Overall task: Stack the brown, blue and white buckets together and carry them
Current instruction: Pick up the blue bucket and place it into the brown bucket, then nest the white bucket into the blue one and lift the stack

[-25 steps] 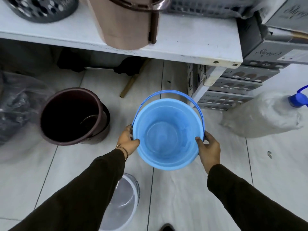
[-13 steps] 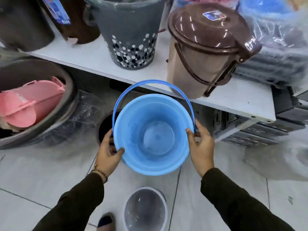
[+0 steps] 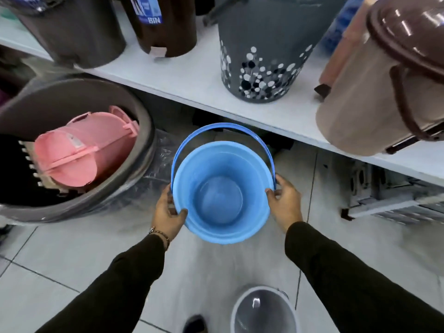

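Note:
I hold a light blue bucket by its rim, mouth facing up, its blue handle raised toward the shelf. My left hand grips the rim's left side and my right hand grips the right side. A white bucket stands on the tiled floor near my feet, at the bottom right. The brown bucket is hidden behind the blue one.
A white shelf runs across the top, carrying dark bins, a grey dotted bin and a tan lidded bucket. A large grey tub with pink items sits on the floor at left. My shoe is below.
The blue bucket has been carried leftward, over where the brown bucket stood; the brown bucket is now out of sight. The view tilted up to the shelf and the white bucket shifted to the lower right.

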Available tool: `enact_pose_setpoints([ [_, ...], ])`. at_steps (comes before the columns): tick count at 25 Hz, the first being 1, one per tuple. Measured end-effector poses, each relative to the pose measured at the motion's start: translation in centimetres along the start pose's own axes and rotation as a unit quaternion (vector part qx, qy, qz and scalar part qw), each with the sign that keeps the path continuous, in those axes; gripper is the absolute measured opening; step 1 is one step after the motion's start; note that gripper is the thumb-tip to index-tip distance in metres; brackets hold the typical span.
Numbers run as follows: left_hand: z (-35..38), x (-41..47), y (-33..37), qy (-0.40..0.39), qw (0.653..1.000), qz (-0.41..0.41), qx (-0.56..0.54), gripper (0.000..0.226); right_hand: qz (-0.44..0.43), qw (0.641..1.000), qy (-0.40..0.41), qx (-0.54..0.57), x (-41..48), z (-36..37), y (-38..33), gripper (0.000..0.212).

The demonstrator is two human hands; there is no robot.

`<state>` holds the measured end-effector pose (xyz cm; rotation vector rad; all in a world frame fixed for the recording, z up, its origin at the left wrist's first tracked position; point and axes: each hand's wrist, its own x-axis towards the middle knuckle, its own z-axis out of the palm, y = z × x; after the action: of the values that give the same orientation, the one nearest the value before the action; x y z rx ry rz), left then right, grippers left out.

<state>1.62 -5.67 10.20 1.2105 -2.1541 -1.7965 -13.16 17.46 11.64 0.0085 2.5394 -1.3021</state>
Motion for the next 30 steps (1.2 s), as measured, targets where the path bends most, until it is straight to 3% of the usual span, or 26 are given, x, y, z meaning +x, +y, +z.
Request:
enact_pose_setpoints([
  [7,1.6,5.7,-6.0,-0.050,0.989,-0.076,0.119,0.067,0.149,0.986,-0.025,-0.065,0.4,6.2,4.9,0.038],
  [12,2.3,7.2,-8.6,-0.137,0.941,-0.134,0.281,0.081,0.203,0.973,-0.096,-0.047,-0.7,8.4,7.3,0.041],
  [15,2.1,6.8,-9.1,-0.127,0.934,-0.095,0.320,0.075,0.201,0.972,-0.118,-0.038,-1.7,8.0,7.9,0.046],
  [17,1.8,5.3,-8.9,-0.104,0.921,-0.044,0.372,0.075,0.166,0.974,-0.134,-0.077,-2.8,7.1,8.4,0.066],
  [22,3.0,-0.6,-8.5,-0.092,0.861,0.151,0.478,0.074,0.092,0.970,-0.147,-0.170,-7.0,3.8,10.4,0.080],
  [27,6.2,-9.3,-10.2,-0.132,0.863,0.199,0.446,0.068,0.144,0.966,-0.152,-0.153,-14.3,-0.9,15.7,0.079],
  [30,8.8,-15.0,-15.0,-0.166,0.893,0.121,0.400,0.066,0.203,0.957,-0.152,-0.138,-19.6,-2.4,21.8,0.078],
])
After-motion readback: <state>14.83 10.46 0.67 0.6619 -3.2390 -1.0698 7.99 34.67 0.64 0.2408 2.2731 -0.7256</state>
